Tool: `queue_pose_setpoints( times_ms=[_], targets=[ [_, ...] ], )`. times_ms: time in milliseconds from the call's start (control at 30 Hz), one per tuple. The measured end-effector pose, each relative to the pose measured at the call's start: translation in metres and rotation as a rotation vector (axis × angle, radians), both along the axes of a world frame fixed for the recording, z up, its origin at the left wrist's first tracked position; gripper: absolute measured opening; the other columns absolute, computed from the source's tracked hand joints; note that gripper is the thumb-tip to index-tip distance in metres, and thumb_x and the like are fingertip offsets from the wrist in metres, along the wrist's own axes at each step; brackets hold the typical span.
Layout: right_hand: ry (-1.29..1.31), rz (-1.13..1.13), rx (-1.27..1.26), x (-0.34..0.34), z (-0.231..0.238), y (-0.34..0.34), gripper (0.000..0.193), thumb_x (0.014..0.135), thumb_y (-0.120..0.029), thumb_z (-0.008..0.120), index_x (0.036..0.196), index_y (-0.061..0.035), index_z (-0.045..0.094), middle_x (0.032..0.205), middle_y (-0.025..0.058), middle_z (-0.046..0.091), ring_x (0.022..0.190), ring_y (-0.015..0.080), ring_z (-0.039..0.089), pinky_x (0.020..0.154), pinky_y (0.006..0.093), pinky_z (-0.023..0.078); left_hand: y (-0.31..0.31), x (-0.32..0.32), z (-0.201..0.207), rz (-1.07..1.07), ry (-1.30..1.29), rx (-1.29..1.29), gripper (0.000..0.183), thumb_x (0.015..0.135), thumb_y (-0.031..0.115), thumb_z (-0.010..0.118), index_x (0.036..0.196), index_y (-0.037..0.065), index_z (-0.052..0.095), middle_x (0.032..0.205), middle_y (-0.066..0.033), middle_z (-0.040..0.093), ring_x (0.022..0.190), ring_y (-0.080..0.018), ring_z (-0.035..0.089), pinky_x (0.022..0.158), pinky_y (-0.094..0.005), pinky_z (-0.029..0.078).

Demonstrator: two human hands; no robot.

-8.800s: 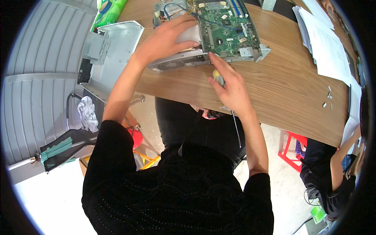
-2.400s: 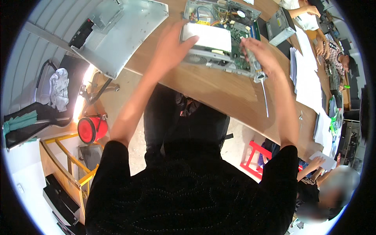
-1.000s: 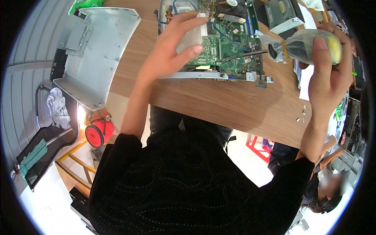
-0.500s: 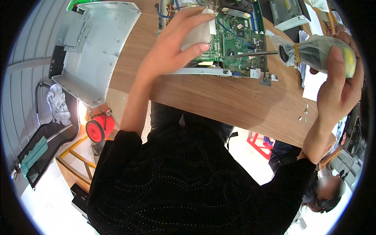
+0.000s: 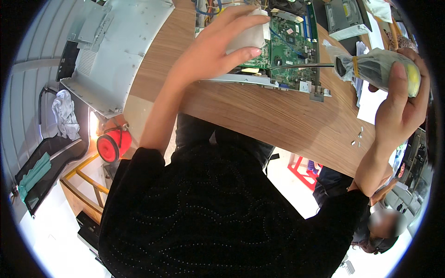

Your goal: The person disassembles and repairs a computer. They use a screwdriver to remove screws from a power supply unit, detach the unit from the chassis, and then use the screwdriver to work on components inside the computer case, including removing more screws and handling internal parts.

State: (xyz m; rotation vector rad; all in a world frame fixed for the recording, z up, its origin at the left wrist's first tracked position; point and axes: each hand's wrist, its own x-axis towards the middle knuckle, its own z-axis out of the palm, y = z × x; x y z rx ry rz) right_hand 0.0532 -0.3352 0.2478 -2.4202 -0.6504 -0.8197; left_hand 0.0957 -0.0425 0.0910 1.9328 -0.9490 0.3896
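My right hand (image 5: 402, 104) is wrapped round the handle of a long screwdriver (image 5: 371, 69); clear plastic covers the handle, with a yellow band round it. Its thin metal shaft points left, nearly level, and the tip reaches the green circuit board (image 5: 286, 48) near the front edge of an opened computer case (image 5: 250, 79). My left hand (image 5: 208, 53) lies over the left part of the case, thumb and fingers spanning a pale grey-white blocky part (image 5: 245, 38). The hand hides much of that part.
A white metal cover panel (image 5: 121, 48) lies at the left. At the back right are an optical drive (image 5: 344, 17) and papers (image 5: 371, 104). Small bits (image 5: 359, 134) lie near the table's right front. A person (image 5: 384, 227) sits at the lower right.
The view has shifted and turned slightly. My left hand and the pale part appear a little further right; the screwdriver stays gripped, its tip still at the board's front.
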Motion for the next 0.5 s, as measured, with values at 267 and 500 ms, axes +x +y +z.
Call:
queue_pose_setpoints(
  times_ms=[267, 500],
  targets=[
    [-0.033, -0.030, 0.003, -0.0057, 0.0022, 0.0016, 0.036, 0.098, -0.023, 0.062, 0.127, -0.0019, 0.058, 0.107, 0.0161, 0.069, 0.084, 0.0209, 0.072, 0.061, 0.0272, 0.059, -0.0004, 0.0000, -0.0038, 0.012, -0.009, -0.012, 0.052, 0.088, 0.026, 0.068, 0.137, 0.010, 0.057, 0.142, -0.0170, 0.050, 0.129, -0.0349, 0.050, 0.106, -0.0421, 0.041],
    [0.008, -0.076, -0.012, -0.0049, 0.0016, 0.0057, 0.035, 0.098, -0.021, 0.062, 0.126, -0.0006, 0.058, 0.109, 0.0160, 0.069, 0.085, 0.0218, 0.072, 0.061, 0.0284, 0.060, -0.0009, 0.0008, -0.0044, 0.010, -0.025, -0.014, 0.051, 0.089, 0.027, 0.067, 0.137, 0.010, 0.057, 0.143, -0.0160, 0.050, 0.129, -0.0344, 0.050, 0.106, -0.0421, 0.041]
  ],
)
